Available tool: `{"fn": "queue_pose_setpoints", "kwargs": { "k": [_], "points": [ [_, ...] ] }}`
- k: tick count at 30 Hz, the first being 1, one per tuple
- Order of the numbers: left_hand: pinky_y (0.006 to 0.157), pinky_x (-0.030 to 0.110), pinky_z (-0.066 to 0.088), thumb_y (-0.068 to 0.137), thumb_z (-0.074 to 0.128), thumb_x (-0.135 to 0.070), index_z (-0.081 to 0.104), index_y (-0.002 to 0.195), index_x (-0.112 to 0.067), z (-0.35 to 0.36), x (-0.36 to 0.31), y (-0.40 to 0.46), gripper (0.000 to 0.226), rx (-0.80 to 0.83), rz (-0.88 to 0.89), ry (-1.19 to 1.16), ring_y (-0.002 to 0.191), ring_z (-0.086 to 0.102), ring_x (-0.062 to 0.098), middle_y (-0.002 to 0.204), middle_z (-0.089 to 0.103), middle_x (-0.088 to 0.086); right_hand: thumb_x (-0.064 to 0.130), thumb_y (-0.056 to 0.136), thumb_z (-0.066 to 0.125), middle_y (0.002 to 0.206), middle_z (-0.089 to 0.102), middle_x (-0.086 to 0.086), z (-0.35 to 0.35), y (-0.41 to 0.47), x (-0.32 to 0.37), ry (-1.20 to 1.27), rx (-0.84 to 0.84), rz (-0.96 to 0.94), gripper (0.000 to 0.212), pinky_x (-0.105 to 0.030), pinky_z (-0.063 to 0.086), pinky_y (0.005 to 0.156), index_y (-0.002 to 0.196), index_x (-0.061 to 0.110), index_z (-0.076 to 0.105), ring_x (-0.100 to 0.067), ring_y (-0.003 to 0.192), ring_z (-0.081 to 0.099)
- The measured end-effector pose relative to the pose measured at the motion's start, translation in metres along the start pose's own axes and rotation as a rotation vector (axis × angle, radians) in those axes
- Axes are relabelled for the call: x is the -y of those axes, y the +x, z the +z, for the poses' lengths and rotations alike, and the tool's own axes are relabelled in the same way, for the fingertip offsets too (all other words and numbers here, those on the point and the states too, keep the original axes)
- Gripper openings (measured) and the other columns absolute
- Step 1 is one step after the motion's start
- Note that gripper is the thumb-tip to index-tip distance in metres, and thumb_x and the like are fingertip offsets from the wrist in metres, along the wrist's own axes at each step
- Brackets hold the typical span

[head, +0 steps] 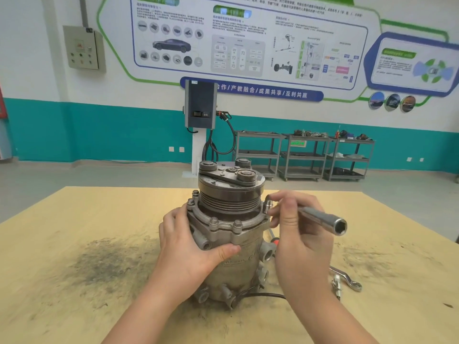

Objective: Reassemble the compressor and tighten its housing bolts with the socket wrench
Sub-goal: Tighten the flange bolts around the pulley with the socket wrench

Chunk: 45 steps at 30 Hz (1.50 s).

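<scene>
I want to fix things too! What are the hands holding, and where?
The left hand grips the compressor around its body. The right hand holds the socket wrench by its shaft, with its small end against the housing flange.

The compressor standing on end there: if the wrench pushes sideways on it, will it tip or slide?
Probably slides before tipping: the compressor looks like solid cast metal, so heavy. It is tall with the pulley on top, so somewhat top-heavy. The left hand gripping the body should steady it; the table looks smooth.

Both hands [188, 247] [298, 234] forward, fingers curled, gripping.
</scene>
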<state>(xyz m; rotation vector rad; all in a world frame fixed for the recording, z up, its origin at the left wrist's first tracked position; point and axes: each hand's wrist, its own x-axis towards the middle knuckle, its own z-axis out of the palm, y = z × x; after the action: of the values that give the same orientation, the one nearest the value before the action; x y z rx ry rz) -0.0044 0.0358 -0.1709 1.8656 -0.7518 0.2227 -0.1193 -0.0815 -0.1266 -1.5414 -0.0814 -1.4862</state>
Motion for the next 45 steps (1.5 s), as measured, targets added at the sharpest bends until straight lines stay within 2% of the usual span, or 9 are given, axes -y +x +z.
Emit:
{"fn": "queue_pose_setpoints", "kwargs": {
  "k": [3, 7, 11, 16, 24, 29, 36, 40, 45],
  "points": [
    [0.111, 0.034, 0.025, 0.041, 0.064, -0.086, 0.021, 0.141, -0.041, 0.0, 0.0, -0.001, 0.118, 0.014, 0.002, -0.013, 0.121, 0.015, -0.01, 0.119, 0.02, -0.03, 0.024, 0.097, 0.046, 0.083, 0.069, 0.005, -0.008, 0.014, 0.005, 0.016, 0.005, 0.014, 0.015, -0.02, 0.051, 0.064, 0.09, 0.023, 0.058, -0.01, 0.069, 0.064],
    [0.111, 0.033, 0.025, 0.044, 0.066, -0.084, 0.018, 0.136, -0.046, 0.0, 0.001, -0.001, 0.11, 0.023, 0.016, -0.017, 0.124, 0.015, -0.009, 0.121, 0.02, -0.03, 0.005, 0.101, 0.033, 0.068, 0.068, -0.007, -0.025, 0.047, 0.001, 0.375, -0.219, 0.337, 0.014, -0.024, 0.042, 0.047, 0.094, 0.014, 0.042, -0.018, 0.049, 0.056],
    [0.111, 0.033, 0.024, 0.044, 0.065, -0.085, 0.019, 0.142, -0.04, 0.001, 0.003, 0.0, 0.117, 0.018, 0.03, -0.005, 0.123, 0.016, -0.008, 0.123, 0.021, -0.028, 0.002, 0.097, 0.034, 0.061, 0.065, -0.009, -0.03, 0.062, -0.019, 0.487, -0.236, 0.629, 0.015, -0.023, 0.035, 0.041, 0.095, 0.006, 0.047, -0.017, 0.045, 0.046],
    [0.109, 0.03, 0.022, 0.043, 0.063, -0.088, 0.017, 0.139, -0.045, 0.002, 0.005, 0.001, 0.115, 0.016, 0.04, 0.008, 0.123, 0.015, -0.009, 0.119, 0.02, -0.032, 0.005, 0.094, 0.038, 0.06, 0.062, -0.01, -0.03, 0.074, -0.036, 0.609, -0.14, 0.807, 0.01, -0.023, 0.035, 0.038, 0.087, 0.01, 0.043, -0.018, 0.042, 0.044],
    [0.103, 0.027, 0.025, 0.039, 0.06, -0.094, 0.016, 0.126, -0.052, 0.003, 0.007, 0.001, 0.106, -0.026, 0.061, 0.034, 0.12, 0.021, -0.008, 0.112, 0.023, -0.033, 0.005, 0.089, 0.036, 0.057, 0.049, -0.001, -0.026, 0.107, -0.048, 0.512, 0.249, 1.02, 0.012, -0.018, 0.028, 0.034, 0.084, 0.016, 0.035, -0.011, 0.038, 0.034],
    [0.102, 0.027, 0.027, 0.034, 0.055, -0.098, 0.021, 0.126, -0.051, 0.004, 0.006, 0.001, 0.108, -0.05, 0.059, 0.039, 0.12, 0.024, -0.005, 0.119, 0.029, -0.024, 0.006, 0.09, 0.039, 0.054, 0.048, 0.001, -0.02, 0.106, -0.055, 0.545, 0.259, 1.037, 0.012, -0.017, 0.025, 0.032, 0.081, 0.014, 0.037, -0.01, 0.036, 0.034],
    [0.101, 0.028, 0.029, 0.041, 0.061, -0.09, 0.034, 0.129, -0.042, 0.003, 0.004, -0.001, 0.104, -0.077, 0.08, 0.057, 0.12, 0.028, 0.002, 0.12, 0.035, -0.015, -0.002, 0.09, 0.041, 0.058, 0.057, -0.003, -0.031, 0.074, -0.042, 0.757, 0.008, 0.777, 0.026, -0.017, 0.031, 0.033, 0.076, 0.014, 0.056, -0.011, 0.039, 0.042],
    [0.104, 0.03, 0.029, 0.042, 0.066, -0.088, 0.036, 0.133, -0.038, 0.004, 0.003, -0.002, 0.108, -0.075, 0.071, 0.035, 0.121, 0.027, 0.003, 0.123, 0.035, -0.012, -0.003, 0.092, 0.044, 0.068, 0.065, -0.009, -0.033, 0.045, -0.027, 0.528, -0.085, 0.433, 0.04, -0.021, 0.04, 0.043, 0.071, 0.022, 0.068, -0.016, 0.048, 0.052],
    [0.104, 0.029, 0.028, 0.043, 0.065, -0.088, 0.035, 0.138, -0.034, 0.003, 0.002, -0.003, 0.114, -0.072, 0.06, 0.034, 0.121, 0.024, 0.0, 0.126, 0.035, -0.012, 0.015, 0.092, 0.054, 0.086, 0.071, 0.0, 0.0, 0.005, -0.015, 0.113, -0.11, -0.014, 0.023, -0.02, 0.051, 0.062, 0.095, 0.031, 0.07, -0.013, 0.07, 0.064]
  ]
}}
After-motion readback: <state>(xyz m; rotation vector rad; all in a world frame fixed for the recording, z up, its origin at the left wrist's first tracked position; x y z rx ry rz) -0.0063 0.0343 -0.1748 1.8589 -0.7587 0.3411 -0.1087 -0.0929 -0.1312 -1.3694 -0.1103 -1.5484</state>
